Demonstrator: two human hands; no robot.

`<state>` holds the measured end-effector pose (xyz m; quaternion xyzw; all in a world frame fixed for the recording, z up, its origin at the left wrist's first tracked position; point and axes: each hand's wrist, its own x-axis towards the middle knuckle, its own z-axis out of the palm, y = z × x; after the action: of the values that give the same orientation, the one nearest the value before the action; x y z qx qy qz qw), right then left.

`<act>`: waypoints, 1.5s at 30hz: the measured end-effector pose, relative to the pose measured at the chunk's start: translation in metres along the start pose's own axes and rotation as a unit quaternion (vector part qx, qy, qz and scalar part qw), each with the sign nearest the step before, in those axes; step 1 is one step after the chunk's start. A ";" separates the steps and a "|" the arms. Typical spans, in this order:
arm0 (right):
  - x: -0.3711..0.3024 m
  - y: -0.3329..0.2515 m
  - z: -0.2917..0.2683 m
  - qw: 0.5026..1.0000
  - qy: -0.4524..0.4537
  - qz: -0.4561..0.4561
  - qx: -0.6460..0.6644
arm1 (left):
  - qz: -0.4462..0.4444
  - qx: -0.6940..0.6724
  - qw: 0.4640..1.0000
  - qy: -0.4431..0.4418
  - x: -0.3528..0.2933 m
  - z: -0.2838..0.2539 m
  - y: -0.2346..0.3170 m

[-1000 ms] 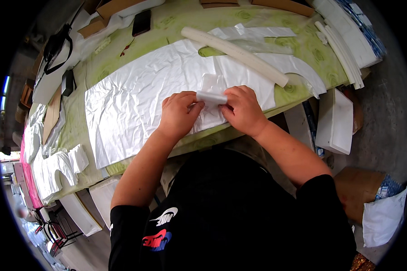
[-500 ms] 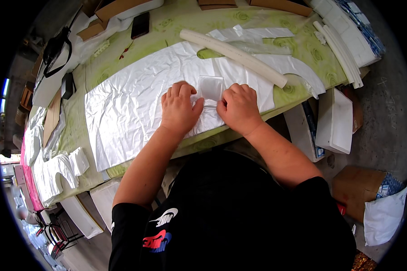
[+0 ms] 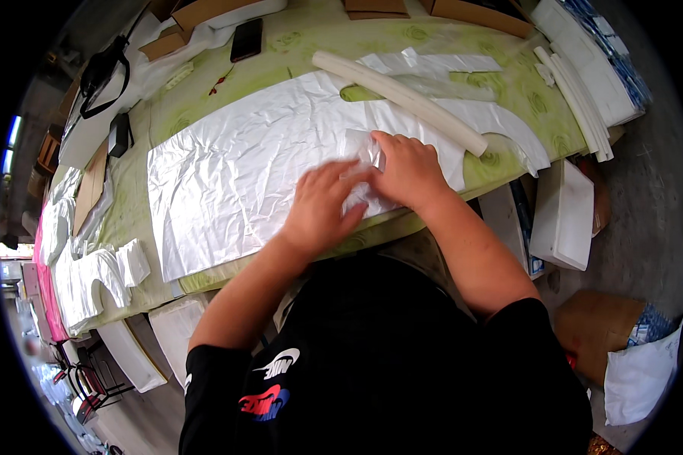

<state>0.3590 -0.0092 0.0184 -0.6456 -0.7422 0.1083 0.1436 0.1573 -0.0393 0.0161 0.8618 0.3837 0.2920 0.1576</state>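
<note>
A wide, wrinkled sheet of shiny white plastic (image 3: 235, 167) lies spread on the table in front of me. Close to its near edge is a small, folded piece of translucent plastic film (image 3: 356, 139), partly covered by my hands. My right hand (image 3: 411, 173) is closed at the right side of this film, fingers curled and pinching it. Slightly blurred, my left hand (image 3: 322, 206) hovers over the film's near part with thumb and fingers apart. Its fingertips come close to my right hand.
Across the sheet's far right part rests a long pale tube (image 3: 402, 98). The flowered green tablecloth (image 3: 535, 91) also carries a dark phone (image 3: 247, 40), thin white tubes (image 3: 580, 102) and folded white plastic bags (image 3: 95, 282). White boxes (image 3: 561, 216) stand below the right table edge.
My left hand has moved right, toward my right hand, and its fingers have spread. The small film is now more crumpled and covered. My view has shifted slightly.
</note>
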 end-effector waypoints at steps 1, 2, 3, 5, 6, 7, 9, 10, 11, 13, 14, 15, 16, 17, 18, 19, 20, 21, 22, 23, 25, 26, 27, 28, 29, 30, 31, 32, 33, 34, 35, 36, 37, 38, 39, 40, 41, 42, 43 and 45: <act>0.004 -0.002 -0.004 1.000 -0.018 0.015 0.008 | 0.014 -0.076 0.997 -0.003 -0.015 -0.001 0.005; 0.006 -0.005 -0.007 0.999 -0.038 0.027 0.017 | 0.024 -0.149 0.988 -0.004 -0.034 -0.004 0.012; 0.006 -0.004 -0.006 0.999 -0.033 0.026 0.022 | -0.028 -0.207 0.977 -0.040 -0.050 -0.011 0.024; 0.005 -0.003 -0.003 0.999 -0.026 0.016 0.035 | -0.253 -0.386 0.871 -0.170 -0.092 -0.013 0.029; 0.001 -0.003 -0.001 0.999 -0.010 0.001 0.040 | -0.305 -0.446 0.824 -0.172 -0.101 -0.009 0.026; -0.005 -0.005 -0.001 0.999 -0.014 -0.024 0.027 | -0.354 -0.502 0.770 -0.172 -0.108 -0.006 0.024; -0.024 -0.016 -0.005 0.997 -0.029 -0.078 0.002 | -0.421 -0.567 0.688 -0.169 -0.113 -0.007 0.026; -0.034 -0.024 -0.005 0.992 -0.024 -0.125 0.023 | -0.425 -0.616 0.648 -0.144 -0.113 -0.001 0.020; -0.048 -0.033 -0.003 0.984 -0.024 -0.170 0.046 | -0.429 -0.663 0.603 -0.116 -0.116 0.006 0.016; -0.073 -0.045 0.006 0.970 -0.013 -0.213 0.119 | -0.484 -0.702 0.520 -0.042 -0.102 0.006 0.026; -0.078 -0.051 0.009 0.963 0.006 -0.216 0.160 | -0.513 -0.698 0.499 -0.005 -0.092 0.004 0.034; -0.082 -0.055 0.012 0.955 0.025 -0.217 0.202 | -0.512 -0.696 0.503 0.004 -0.097 0.005 0.036; -0.084 -0.056 0.016 0.945 0.060 -0.225 0.231 | -0.511 -0.693 0.508 0.013 -0.103 0.006 0.038; -0.085 -0.057 0.015 0.942 0.017 -0.178 0.284 | -0.507 -0.691 0.515 0.019 -0.106 0.005 0.039; -0.086 -0.059 0.013 0.933 -0.027 -0.129 0.334 | -0.493 -0.678 0.545 0.014 -0.109 0.005 0.040; -0.087 -0.061 0.011 0.918 -0.071 -0.079 0.382 | -0.478 -0.664 0.575 0.010 -0.114 0.005 0.041; -0.085 -0.069 0.010 0.893 -0.113 -0.040 0.433 | -0.458 -0.647 0.609 0.005 -0.116 0.001 0.040; -0.086 -0.070 0.015 0.875 -0.111 -0.029 0.470 | -0.438 -0.629 0.642 0.002 -0.118 -0.003 0.040; -0.089 -0.070 0.025 0.855 -0.109 -0.019 0.507 | -0.442 -0.638 0.630 0.022 -0.117 -0.003 0.045; -0.088 -0.075 0.032 0.830 -0.111 -0.018 0.546 | -0.443 -0.624 0.643 0.040 -0.119 -0.002 0.045; -0.089 -0.080 0.036 0.868 -0.032 -0.053 0.492 | -0.403 -0.680 0.589 0.170 -0.116 -0.001 0.048; -0.091 -0.080 0.037 0.866 -0.021 -0.060 0.496 | -0.420 -0.672 0.577 0.198 -0.123 0.002 0.039; -0.095 -0.080 0.037 0.864 -0.011 -0.063 0.499 | -0.433 -0.679 0.535 0.255 -0.111 -0.014 0.053; -0.098 -0.082 0.035 0.866 -0.022 -0.066 0.495 | -0.419 -0.682 0.549 0.240 -0.123 -0.011 0.044; -0.100 -0.085 0.032 0.868 -0.035 -0.072 0.490 | -0.403 -0.686 0.562 0.227 -0.137 -0.007 0.036; -0.102 -0.086 0.033 0.867 -0.029 -0.081 0.491 | -0.401 -0.685 0.551 0.257 -0.134 -0.008 0.041; -0.103 -0.089 0.033 0.859 -0.030 -0.089 0.503 | -0.385 -0.683 0.566 0.255 -0.140 -0.010 0.039; -0.103 -0.089 0.033 0.846 -0.039 -0.077 0.526 | -0.374 -0.651 0.601 0.273 -0.138 -0.015 0.046; -0.103 -0.089 0.034 0.832 -0.049 -0.065 0.548 | -0.363 -0.618 0.634 0.290 -0.136 -0.020 0.052; -0.101 -0.091 0.035 0.836 -0.052 -0.079 0.541 | -0.329 -0.621 0.653 0.283 -0.138 -0.016 0.052; -0.100 -0.091 0.035 0.840 -0.054 -0.090 0.532 | -0.296 -0.625 0.669 0.273 -0.139 -0.012 0.050; -0.100 -0.093 0.036 0.845 -0.056 -0.101 0.523 | -0.262 -0.627 0.685 0.262 -0.142 -0.010 0.049; -0.101 -0.095 0.036 0.846 -0.057 -0.116 0.517 | -0.318 -0.596 0.695 0.246 -0.147 -0.010 0.048; -0.101 -0.098 0.035 0.848 -0.054 -0.130 0.512 | -0.372 -0.562 0.703 0.226 -0.150 -0.015 0.045; -0.101 -0.101 0.035 0.849 -0.051 -0.143 0.506 | -0.424 -0.526 0.708 0.206 -0.154 -0.021 0.042; -0.100 -0.102 0.036 0.832 -0.058 -0.133 0.535 | -0.408 -0.528 0.703 0.247 -0.158 -0.028 0.034; -0.099 -0.101 0.037 0.826 -0.058 -0.126 0.546 | -0.390 -0.530 0.696 0.287 -0.165 -0.037 0.023; -0.098 -0.098 0.037 0.820 -0.060 -0.119 0.556 | -0.433 -0.490 0.697 0.294 -0.174 -0.065 0.012; -0.097 -0.095 0.038 0.814 -0.061 -0.111 0.567 | -0.390 -0.402 0.753 0.345 -0.184 -0.092 -0.002; -0.097 -0.089 0.039 0.811 -0.085 -0.101 0.569 | -0.335 -0.268 0.781 0.454 -0.207 -0.156 -0.036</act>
<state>0.2746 -0.1175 0.0054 -0.3582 -0.6177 0.5507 0.4321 -0.0716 -0.1639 0.0407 0.3697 0.5817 0.6692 0.2778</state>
